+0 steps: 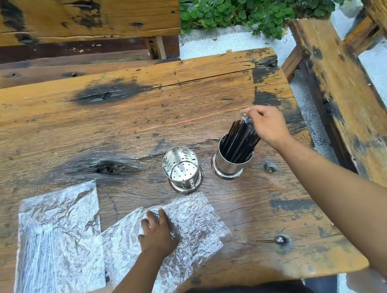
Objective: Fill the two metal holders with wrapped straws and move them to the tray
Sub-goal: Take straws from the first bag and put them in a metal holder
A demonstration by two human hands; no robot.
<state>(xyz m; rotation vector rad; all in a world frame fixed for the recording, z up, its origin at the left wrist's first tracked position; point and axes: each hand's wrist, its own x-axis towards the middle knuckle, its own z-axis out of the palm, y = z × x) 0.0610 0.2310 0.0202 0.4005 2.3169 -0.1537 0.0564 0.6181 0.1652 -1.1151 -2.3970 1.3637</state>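
Two shiny metal holders stand side by side on the wooden table [117, 121]. The left holder [182, 169] is empty, its perforated bottom showing. The right holder [230, 161] is packed with black wrapped straws [239, 141] that lean up to the right. My right hand [266, 123] is at the tops of those straws, fingers pinching their clear wrapper ends. My left hand [157, 232] rests flat on a crinkled clear plastic bag [196, 220] in front of the holders. A second clear bag [56, 243] with dark straws inside lies at the left. No tray is in view.
A wooden bench [64, 18] runs behind the table and another bench [351, 104] stands to the right. Green plants [255, 2] grow beyond the far right corner. The table's right edge lies close to the filled holder.
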